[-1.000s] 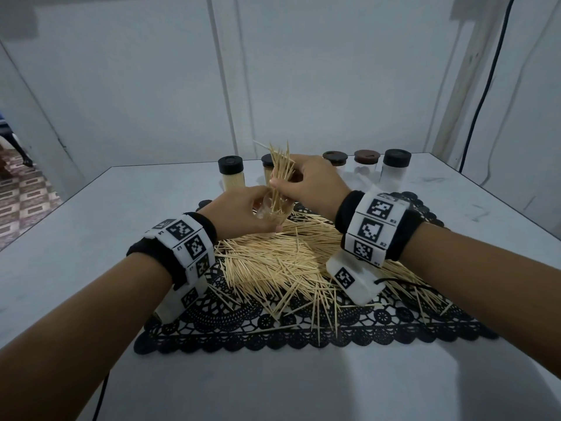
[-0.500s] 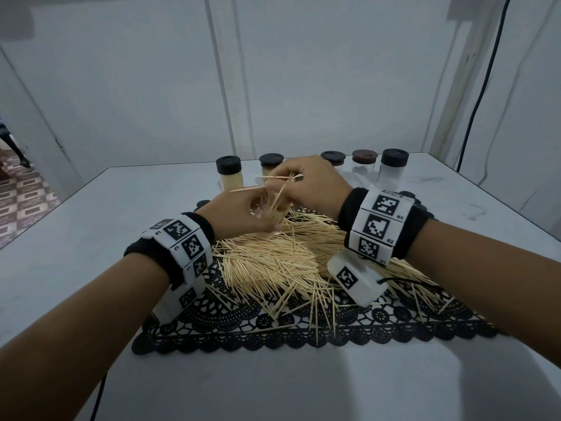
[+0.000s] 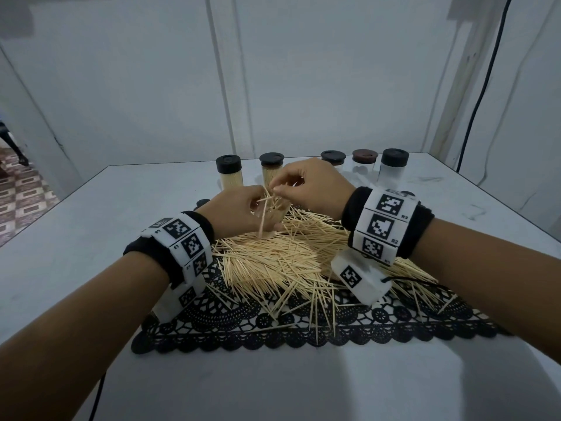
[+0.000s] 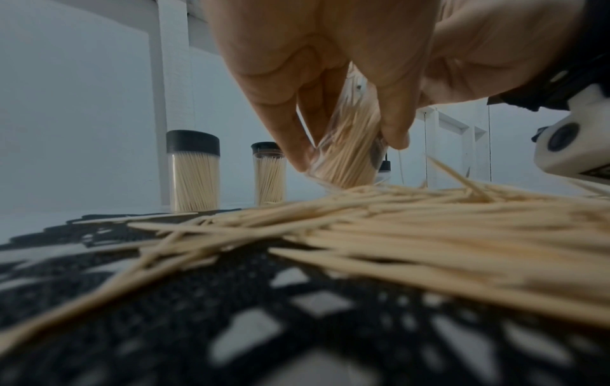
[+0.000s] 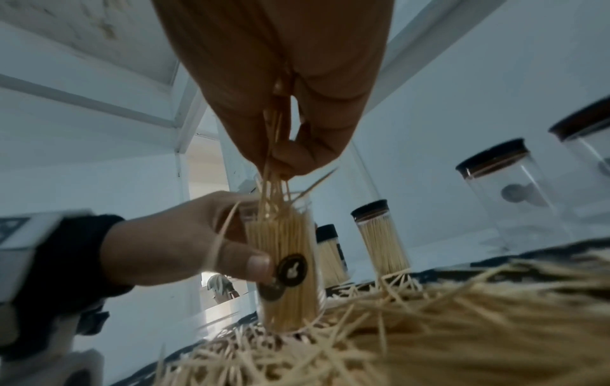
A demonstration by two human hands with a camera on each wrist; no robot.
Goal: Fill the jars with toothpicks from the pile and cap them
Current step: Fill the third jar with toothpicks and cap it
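My left hand (image 3: 243,214) grips an uncapped clear jar (image 5: 283,261) that stands tilted at the far edge of the toothpick pile (image 3: 282,259). The jar is nearly full of upright toothpicks and bears a round black sticker. Its lower part shows between my left fingers (image 4: 290,130) in the left wrist view. Right above the jar's mouth, my right hand (image 3: 291,189) pinches a small bunch of toothpicks (image 5: 274,188) whose lower ends reach into the jar. A few loose sticks (image 3: 264,214) lean out sideways over my left hand.
The pile lies on a black lace mat (image 3: 303,329) on a white table (image 3: 91,238). Behind it stand two capped jars full of toothpicks (image 3: 229,174) (image 3: 271,168) and three lidded empty jars (image 3: 333,159) (image 3: 365,161) (image 3: 393,168). Walls close the far side.
The bunch stood tall above the jar a second ago. My right hand has come down with it, so most sticks now sit inside the jar and a few have splayed out.
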